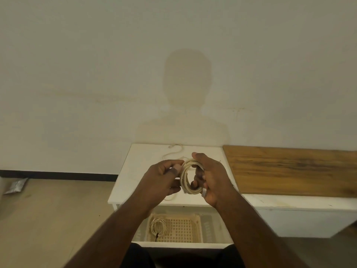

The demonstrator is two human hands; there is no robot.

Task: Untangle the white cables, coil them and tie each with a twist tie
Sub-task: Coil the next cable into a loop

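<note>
Coil's (pixel 188 176) right side behind right hand (pixel 209 177)

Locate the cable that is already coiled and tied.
In the head view, the tied coil lies at the left end of the cream basket, low centre, below the white table and both hands.

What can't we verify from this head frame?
- Twist tie on the held coil: none resolvable; right hand and left hand fingers cover its sides.
- Loose cable on the white table: near part hidden behind hands.
- Basket coil: dark tie too small to confirm.

Both hands (pixel 188 178) raised, fingers curled.
</note>
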